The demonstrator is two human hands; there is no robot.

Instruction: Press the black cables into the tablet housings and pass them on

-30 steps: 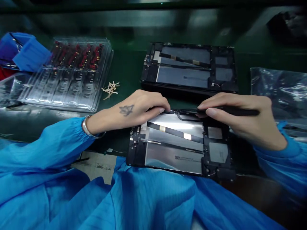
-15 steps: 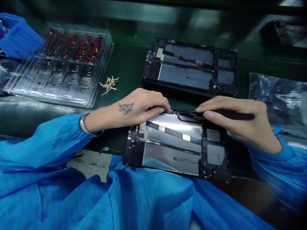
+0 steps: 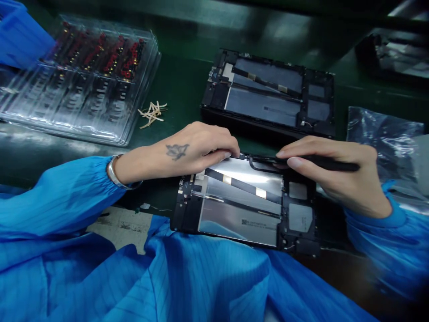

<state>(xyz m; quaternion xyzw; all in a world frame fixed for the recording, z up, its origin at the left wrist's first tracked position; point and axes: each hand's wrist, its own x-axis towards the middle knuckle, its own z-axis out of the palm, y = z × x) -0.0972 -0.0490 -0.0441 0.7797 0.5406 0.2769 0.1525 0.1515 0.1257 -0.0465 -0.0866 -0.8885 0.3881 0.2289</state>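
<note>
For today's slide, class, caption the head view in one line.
Left hand steadies an opened tablet while the right hand works a black stylus tool along its top edge.

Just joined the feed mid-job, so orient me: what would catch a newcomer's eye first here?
The two hands meeting at the far edge of the open tablet in the middle: the left hand presses its top edge, the right hand holds a black tool flat against it. Behind lies a second open tablet; far left, a clear tray of red parts.
</note>
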